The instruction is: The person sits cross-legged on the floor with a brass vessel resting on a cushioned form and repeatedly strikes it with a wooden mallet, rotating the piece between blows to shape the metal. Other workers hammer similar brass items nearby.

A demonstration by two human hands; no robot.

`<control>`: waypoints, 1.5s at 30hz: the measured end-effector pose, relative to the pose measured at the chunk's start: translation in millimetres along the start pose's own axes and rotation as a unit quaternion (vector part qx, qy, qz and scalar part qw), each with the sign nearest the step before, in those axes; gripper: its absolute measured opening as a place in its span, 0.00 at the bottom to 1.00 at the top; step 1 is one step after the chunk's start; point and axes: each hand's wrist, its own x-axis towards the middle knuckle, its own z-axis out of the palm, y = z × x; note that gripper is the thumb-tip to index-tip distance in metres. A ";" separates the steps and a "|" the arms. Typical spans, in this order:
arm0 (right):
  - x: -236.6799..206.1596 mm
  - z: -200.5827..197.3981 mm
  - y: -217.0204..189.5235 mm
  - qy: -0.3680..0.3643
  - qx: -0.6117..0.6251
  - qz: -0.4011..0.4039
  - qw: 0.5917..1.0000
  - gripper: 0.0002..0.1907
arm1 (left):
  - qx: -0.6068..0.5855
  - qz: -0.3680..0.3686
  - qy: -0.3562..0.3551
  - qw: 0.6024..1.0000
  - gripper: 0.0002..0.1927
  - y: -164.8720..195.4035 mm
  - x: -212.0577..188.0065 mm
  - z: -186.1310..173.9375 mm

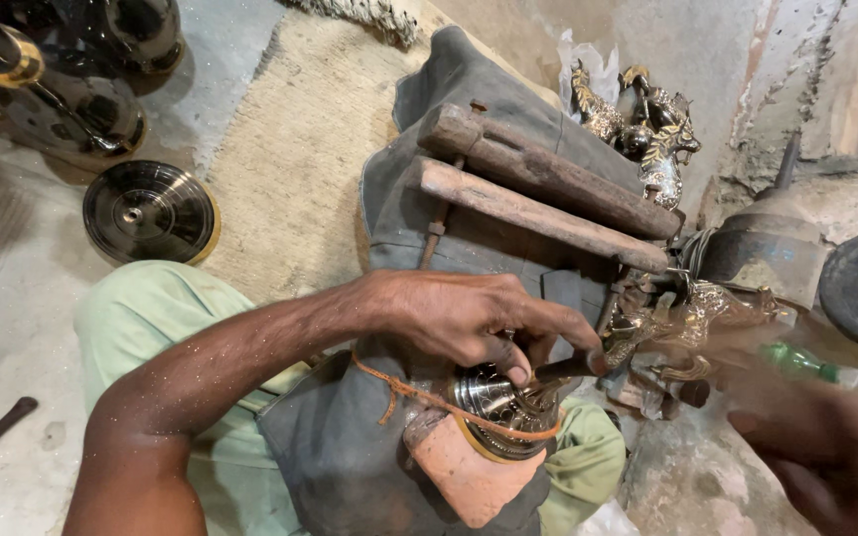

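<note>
The left hand (pixel 474 318) is closing around a thin dark tool (pixel 573 365), with the fingers pinching its shaft and the thumb pressing down near a round shiny metal piece (pixel 503 407). That metal piece is sitting in the person's lap, just in front of the knees, bound by an orange cord (pixel 419 392) against a clay-coloured block (pixel 464 471) and a dark grey cloth (pixel 350 447). The right hand (pixel 826 447) is blurring at the lower right edge, well apart from the piece; whether it is gripping anything I cannot tell. The work in hand looks like chasing or engraving the metal surface, and the next touch seems to call for a steady tool tip. Two wooden handles (pixel 538 194) are lying on the cloth beyond.
</note>
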 end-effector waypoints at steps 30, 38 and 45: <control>-22.5 -0.1 18.2 0.130 0.027 0.053 0.990 0.33 | -0.118 0.168 0.187 0.961 0.14 -21.7 -0.9 -1.0; -119.2 78.4 51.4 0.191 0.166 0.221 0.942 0.34 | 0.072 -0.022 0.197 0.977 0.14 16.5 11.1 54.7; -175.1 196.4 63.5 0.102 0.359 0.210 0.904 0.37 | 0.001 -0.041 0.154 0.987 0.18 27.9 20.2 101.3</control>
